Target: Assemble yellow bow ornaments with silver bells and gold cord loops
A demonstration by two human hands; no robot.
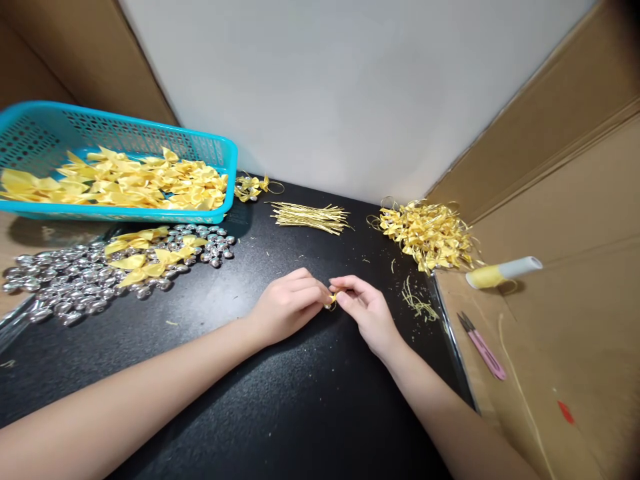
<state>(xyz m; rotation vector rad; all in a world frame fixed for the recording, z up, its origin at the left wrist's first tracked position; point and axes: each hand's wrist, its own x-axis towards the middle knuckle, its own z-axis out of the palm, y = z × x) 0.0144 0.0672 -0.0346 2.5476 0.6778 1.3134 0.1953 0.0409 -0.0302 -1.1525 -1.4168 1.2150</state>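
Observation:
Over the middle of the black table, my left hand (293, 303) and my right hand (367, 313) meet at the fingertips. Between them they pinch a small yellow ribbon bow (333, 299); a thin gold loop hangs beneath it. My left fingers curl closed and cover part of the bow. My right thumb and forefinger press on its other side. Beyond my hands lies a bundle of gold cords (310, 218). To the right sits a heap of finished-looking yellow bows with gold loops (425, 233).
A turquoise basket (227, 180) of yellow bows stands at back left. Before it spread silver beads (80, 287) with several loose bows on top. At right are cord scraps (419, 303), pink thread snips (483, 347) and a thread tube (505, 272). Cardboard walls flank the table (280, 413).

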